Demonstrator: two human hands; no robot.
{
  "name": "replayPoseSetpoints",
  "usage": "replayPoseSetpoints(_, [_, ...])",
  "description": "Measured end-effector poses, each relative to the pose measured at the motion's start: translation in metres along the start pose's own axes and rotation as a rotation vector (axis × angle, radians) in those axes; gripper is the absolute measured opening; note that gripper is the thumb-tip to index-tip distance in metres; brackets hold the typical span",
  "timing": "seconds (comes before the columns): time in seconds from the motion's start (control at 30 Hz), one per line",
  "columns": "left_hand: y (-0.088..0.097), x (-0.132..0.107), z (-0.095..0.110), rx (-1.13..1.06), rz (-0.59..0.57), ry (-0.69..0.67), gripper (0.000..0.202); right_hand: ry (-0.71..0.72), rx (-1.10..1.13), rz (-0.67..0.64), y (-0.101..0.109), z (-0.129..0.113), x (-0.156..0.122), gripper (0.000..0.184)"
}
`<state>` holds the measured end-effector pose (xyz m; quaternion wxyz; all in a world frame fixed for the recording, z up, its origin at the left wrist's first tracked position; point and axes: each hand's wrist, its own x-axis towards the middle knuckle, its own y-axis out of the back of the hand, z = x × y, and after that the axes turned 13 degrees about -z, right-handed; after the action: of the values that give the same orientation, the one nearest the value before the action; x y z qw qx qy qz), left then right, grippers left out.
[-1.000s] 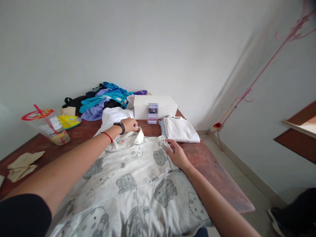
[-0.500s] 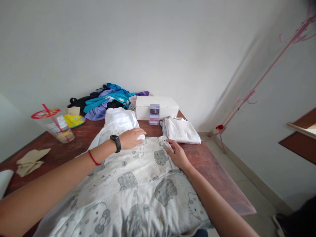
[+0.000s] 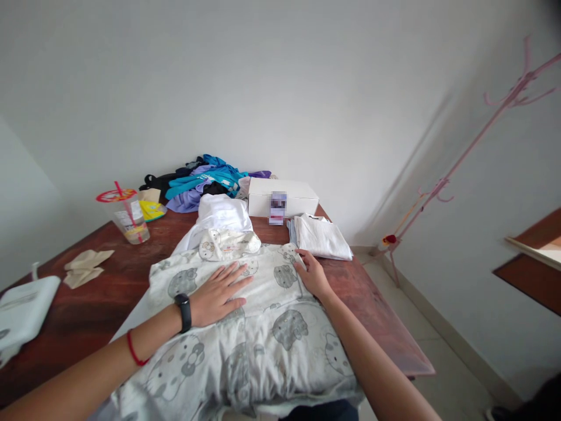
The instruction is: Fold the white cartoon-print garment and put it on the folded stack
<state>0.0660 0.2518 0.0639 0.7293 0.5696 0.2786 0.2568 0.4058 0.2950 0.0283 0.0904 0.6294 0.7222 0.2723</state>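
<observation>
A pale grey cotton garment printed with cartoon cats (image 3: pixel 245 327) lies spread over the near part of the dark red-brown wooden tabletop (image 3: pixel 109 275), its long axis running from the person's body straight away toward the wall, the near end hanging off the front edge. The left hand (image 3: pixel 217 295) rests palm down on the cloth just left of its midline, fingers spread and pointing toward the far end; its grip is apart, flat, holding nothing. The right hand (image 3: pixel 312 276) lies on the cloth's right edge near the far right corner, fingers loosely extended and pressing the fabric down, the grip likewise apart and not clamped on anything.

Just beyond the left hand, at the far end of the garment, a turned-back flap of the same printed cloth (image 3: pixel 228 243) sits bunched, touching a rumpled white fabric piece (image 3: pixel 219 213) behind it. The left hand is the nearer one to that flap; the right hand is nearer to the folded white ribbed cloth (image 3: pixel 322 237) lying just beside the garment's far right corner.

Farther back stand a white cardboard box (image 3: pixel 283 197) and a heap of blue, purple and black clothes (image 3: pixel 201 184). On the left are a clear plastic cup with a red straw (image 3: pixel 129 216) and a crumpled beige paper napkin (image 3: pixel 85 266).
</observation>
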Motion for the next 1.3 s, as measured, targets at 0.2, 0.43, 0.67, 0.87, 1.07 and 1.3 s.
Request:
replayPoseSetpoints(0.2, [0.001,0.000,0.004,-0.010,0.026,-0.011,0.055,-0.001,-0.001,-0.005,0.001,-0.001,0.001,0.044])
replayPoseSetpoints(0.43, [-0.002,0.001,-0.001,-0.102,0.060,-0.026,0.051,-0.023,0.057,-0.038,0.002,0.001,0.002,0.046])
replayPoseSetpoints(0.67, [-0.001,-0.001,-0.005,-0.155,0.017,-0.037,0.052,-0.045,0.048,-0.036,0.003,-0.001,0.000,0.048])
replayPoseSetpoints(0.87, [0.006,-0.003,-0.001,-0.116,-0.015,-0.053,0.056,-0.037,0.093,-0.065,0.004,-0.002,0.000,0.049])
replayPoseSetpoints(1.07, [0.005,-0.002,-0.002,-0.089,-0.025,-0.049,0.055,-0.024,0.060,-0.033,0.004,0.000,0.000,0.043])
replayPoseSetpoints(1.3, [0.009,-0.003,0.001,-0.094,-0.068,-0.020,0.055,-0.033,0.082,-0.026,0.004,-0.001,0.000,0.046])
